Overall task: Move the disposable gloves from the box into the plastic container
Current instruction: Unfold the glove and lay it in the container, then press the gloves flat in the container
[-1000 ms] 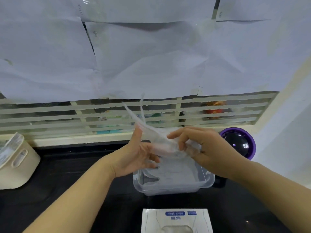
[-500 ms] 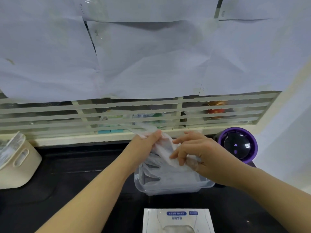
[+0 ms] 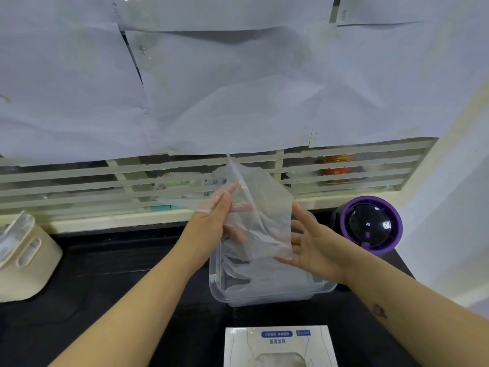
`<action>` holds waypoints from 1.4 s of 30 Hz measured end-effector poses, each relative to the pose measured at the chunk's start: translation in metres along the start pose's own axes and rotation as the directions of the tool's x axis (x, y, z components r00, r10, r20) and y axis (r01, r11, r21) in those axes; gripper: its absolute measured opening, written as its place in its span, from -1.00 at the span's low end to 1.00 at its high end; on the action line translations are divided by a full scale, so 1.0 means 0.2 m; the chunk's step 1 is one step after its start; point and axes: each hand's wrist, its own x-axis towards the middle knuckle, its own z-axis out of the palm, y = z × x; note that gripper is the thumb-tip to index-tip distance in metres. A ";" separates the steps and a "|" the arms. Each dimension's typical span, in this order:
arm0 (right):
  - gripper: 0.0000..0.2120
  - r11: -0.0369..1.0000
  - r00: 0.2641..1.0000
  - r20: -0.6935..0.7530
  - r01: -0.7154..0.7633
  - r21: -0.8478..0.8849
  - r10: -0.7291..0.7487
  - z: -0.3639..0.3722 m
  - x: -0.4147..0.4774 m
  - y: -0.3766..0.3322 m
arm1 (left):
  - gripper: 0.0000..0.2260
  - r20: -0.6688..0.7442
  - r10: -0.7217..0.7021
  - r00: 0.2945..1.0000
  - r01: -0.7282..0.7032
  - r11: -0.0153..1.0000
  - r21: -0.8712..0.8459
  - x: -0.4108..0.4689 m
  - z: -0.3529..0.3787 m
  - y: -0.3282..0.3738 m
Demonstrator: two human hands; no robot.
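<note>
So, left hand point(image 3: 211, 221) held the glove point(image 3: 262, 207) above the container point(image 3: 264, 300), right hand point(image 3: 315, 250) spread wide at its edge; limp film could cling to fingers, drape over the rim or drift onto the desk point(image 3: 132, 287) on release

Glove point(image 3: 264, 207): noted as clear film, faintly milky. Plastic container point(image 3: 267, 296): colourless, see-through. Box point(image 3: 280, 345): white, marked with blue label patches and thin blue line drawing. Counter point(image 3: 92, 260): black. Basket point(image 3: 29, 271): cream. Round device point(image 3: 370, 226): purple rim, glossy black centre. Paper sheets point(image 3: 238, 88): white, tinted pale lilac. Slatted grille point(image 3: 66, 178): cream, horizontally striped. Tin point(image 3: 336, 172) behind it: red and gold.
</note>
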 end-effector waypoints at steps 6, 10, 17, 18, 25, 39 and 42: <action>-0.20 0.813 0.793 -0.287 0.399 -0.423 -0.538 0.06 0.05 -0.08 | -0.69 -0.002 -0.025 1.000 0.025 1.000 0.016 -0.02 -0.01 -0.05; -0.44 0.526 0.739 -0.087 0.385 -0.758 -0.668 0.00 0.09 -0.11 | -0.62 0.013 -0.102 0.995 0.103 0.989 -0.105 -0.01 0.02 -0.11; -0.63 0.518 0.916 -0.094 0.134 -0.845 -0.390 -0.18 0.17 -0.09 | -0.50 -0.353 -0.345 0.870 0.263 0.929 -0.260 -0.03 -0.17 -0.22; -0.63 0.461 0.934 -0.086 0.090 -0.883 -0.346 -0.20 0.18 -0.08 | -0.52 -0.429 -0.315 0.847 0.259 0.948 -0.185 -0.04 -0.21 -0.23; -0.54 -0.018 0.973 -0.007 -0.011 -1.000 -0.230 -0.25 0.32 -0.04 | -0.79 0.081 0.394 0.916 -0.317 0.585 0.747 0.02 -0.11 -0.17; -0.60 -0.593 0.969 0.147 -0.001 -0.806 -0.201 -0.31 0.42 0.12 | -0.64 0.480 -0.466 0.743 -0.526 0.038 0.850 0.25 0.19 -0.47; -0.65 -0.565 0.950 0.144 -0.039 -0.824 -0.276 -0.29 0.40 0.11 | -0.63 0.433 -0.531 0.728 -0.513 -0.003 0.859 0.25 0.20 -0.50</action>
